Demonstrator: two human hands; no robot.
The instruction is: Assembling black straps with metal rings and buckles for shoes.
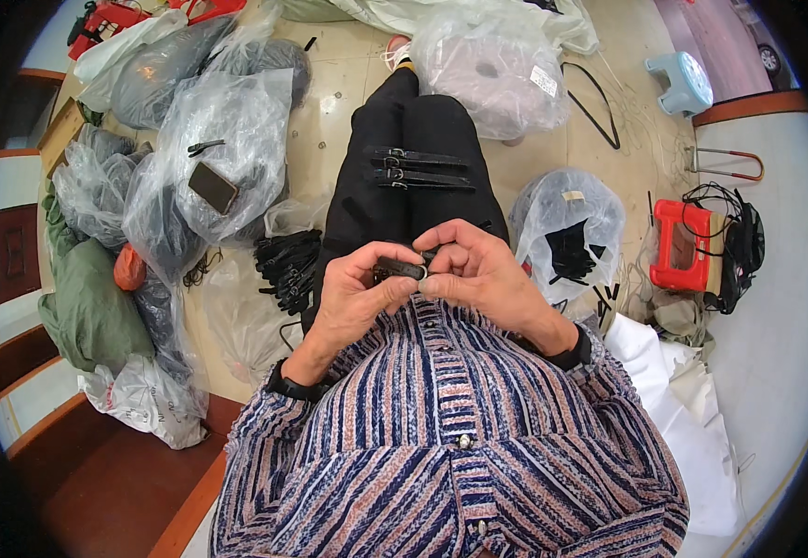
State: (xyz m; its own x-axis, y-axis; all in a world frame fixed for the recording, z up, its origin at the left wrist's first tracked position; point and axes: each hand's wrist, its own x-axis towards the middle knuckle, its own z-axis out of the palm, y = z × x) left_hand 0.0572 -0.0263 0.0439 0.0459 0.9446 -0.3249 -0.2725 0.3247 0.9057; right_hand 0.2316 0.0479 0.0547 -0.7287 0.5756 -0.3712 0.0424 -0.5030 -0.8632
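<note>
My left hand (363, 288) and my right hand (481, 272) meet in front of my lap, both closed in a pinch. Between them is a folded black strap (398, 269); the left thumb and fingers grip its thick part, and the right fingertips pinch its end. A small light-coloured edge shows there, too small to make out. Across my thighs lie several black buckled straps (422, 169), side by side. Left of my legs rests a heap of similar black straps (289, 267). On the right, an open clear bag (599, 200) holds black strips (571, 253).
Plastic-wrapped bundles (227, 139) fill the left side, with a phone (213, 188) on top. A large wrapped roll (487, 79) lies beyond my feet. To the right are a red stool-like frame (681, 245), a blue stool (680, 82) and white sheeting (669, 409).
</note>
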